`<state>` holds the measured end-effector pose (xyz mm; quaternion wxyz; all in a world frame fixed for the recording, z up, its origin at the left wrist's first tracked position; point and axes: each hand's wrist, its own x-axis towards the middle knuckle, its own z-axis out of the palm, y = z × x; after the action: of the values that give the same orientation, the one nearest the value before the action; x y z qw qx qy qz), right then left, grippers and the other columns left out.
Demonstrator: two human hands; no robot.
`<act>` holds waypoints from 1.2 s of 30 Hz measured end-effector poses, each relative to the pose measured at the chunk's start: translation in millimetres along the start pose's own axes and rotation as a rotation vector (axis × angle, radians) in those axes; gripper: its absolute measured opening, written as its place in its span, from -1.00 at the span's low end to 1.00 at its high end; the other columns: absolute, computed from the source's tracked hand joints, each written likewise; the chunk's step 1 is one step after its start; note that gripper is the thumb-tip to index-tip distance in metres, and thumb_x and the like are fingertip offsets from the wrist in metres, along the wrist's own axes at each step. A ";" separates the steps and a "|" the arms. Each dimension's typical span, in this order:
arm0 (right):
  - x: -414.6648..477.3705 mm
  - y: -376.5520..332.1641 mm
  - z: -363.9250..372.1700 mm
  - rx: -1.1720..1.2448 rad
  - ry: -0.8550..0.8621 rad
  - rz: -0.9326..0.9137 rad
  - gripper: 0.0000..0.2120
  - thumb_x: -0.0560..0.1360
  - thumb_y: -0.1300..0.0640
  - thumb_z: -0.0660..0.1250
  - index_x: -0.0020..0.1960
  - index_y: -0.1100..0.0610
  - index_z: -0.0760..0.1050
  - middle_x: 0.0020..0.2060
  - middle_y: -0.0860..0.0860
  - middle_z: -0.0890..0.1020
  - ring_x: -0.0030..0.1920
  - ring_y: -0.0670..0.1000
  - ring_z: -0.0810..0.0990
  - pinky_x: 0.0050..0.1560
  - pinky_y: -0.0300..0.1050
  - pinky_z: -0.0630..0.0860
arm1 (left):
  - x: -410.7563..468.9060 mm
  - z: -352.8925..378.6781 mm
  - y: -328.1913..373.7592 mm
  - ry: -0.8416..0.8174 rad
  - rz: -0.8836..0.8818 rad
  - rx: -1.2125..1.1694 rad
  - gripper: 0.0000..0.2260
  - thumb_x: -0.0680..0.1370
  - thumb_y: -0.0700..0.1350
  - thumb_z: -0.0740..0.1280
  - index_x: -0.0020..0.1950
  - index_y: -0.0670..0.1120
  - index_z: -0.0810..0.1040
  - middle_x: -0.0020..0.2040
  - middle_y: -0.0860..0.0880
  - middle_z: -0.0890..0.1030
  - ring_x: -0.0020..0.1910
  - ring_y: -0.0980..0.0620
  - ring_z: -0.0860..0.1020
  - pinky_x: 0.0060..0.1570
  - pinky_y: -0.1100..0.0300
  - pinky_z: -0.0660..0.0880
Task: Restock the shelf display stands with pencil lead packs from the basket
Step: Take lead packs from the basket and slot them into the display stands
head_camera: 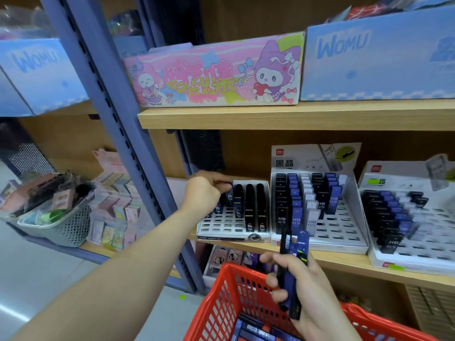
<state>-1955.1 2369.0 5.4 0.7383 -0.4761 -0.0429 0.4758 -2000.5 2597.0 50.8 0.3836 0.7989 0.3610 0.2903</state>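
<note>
Three white slotted display stands sit on the wooden shelf: a left stand (222, 227), a middle stand (337, 238) and a right stand (418, 257), each part-filled with black, blue and white lead packs. My left hand (205, 191) reaches into the back left of the left stand, fingers closed on a dark blue lead pack (229, 193) standing in a slot. My right hand (307, 291) holds a bundle of blue and black lead packs (291, 269) upright above the red basket (221, 299), which has more packs at its bottom.
A blue metal upright (128, 148) divides the shelving left of the stands. A grey basket (66, 225) of small goods sits on the lower left shelf. A pink cartoon box (214, 75) and blue WOMU boxes (379, 55) fill the shelf above.
</note>
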 end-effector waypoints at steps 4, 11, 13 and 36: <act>1.6 -0.4 -4.3 -0.015 0.030 -0.002 -0.88 0.53 0.31 0.33 0.04 0.25 0.45 -0.35 0.16 0.53 -0.42 0.02 0.44 -0.62 -0.24 0.30 | 1.7 10.2 -14.6 0.037 0.048 0.056 -0.88 0.50 -0.29 0.39 -0.02 -0.15 0.69 -0.11 0.07 0.62 -0.03 0.09 0.58 0.08 0.41 0.43; -1.3 -4.0 -7.3 -0.006 -0.010 -0.005 -0.84 0.52 0.26 0.34 0.08 0.28 0.51 -0.29 0.17 0.64 -0.38 0.02 0.55 -0.60 -0.28 0.34 | 8.4 10.2 -23.9 0.049 0.023 0.152 -0.87 0.51 -0.28 0.39 -0.01 -0.13 0.69 -0.09 0.05 0.61 -0.02 0.13 0.53 0.11 0.40 0.36; -1.2 -3.4 -8.0 -0.038 -0.011 -0.009 -0.82 0.52 0.25 0.35 0.09 0.30 0.49 -0.25 0.19 0.67 -0.37 0.02 0.58 -0.60 -0.29 0.34 | 7.1 11.0 -24.3 0.019 0.049 0.189 -0.86 0.50 -0.29 0.39 0.02 -0.16 0.68 -0.08 0.06 0.59 -0.02 0.13 0.52 0.12 0.42 0.34; -9.8 -13.8 -2.6 -0.201 -0.014 -0.143 -0.75 0.34 0.12 0.51 -0.11 0.26 0.55 -0.36 0.14 0.59 -0.44 -0.03 0.48 -0.54 -0.26 0.34 | -12.6 -0.6 22.0 -0.079 -0.044 0.115 -0.85 0.53 -0.21 0.38 0.07 -0.21 0.65 -0.10 -0.09 0.65 -0.15 0.00 0.58 -0.17 0.27 0.50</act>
<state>-1950.0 2358.7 18.1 0.7184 -0.5403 -0.1295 0.4186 -2000.3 2577.4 66.8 0.3572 0.8223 0.3792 0.2290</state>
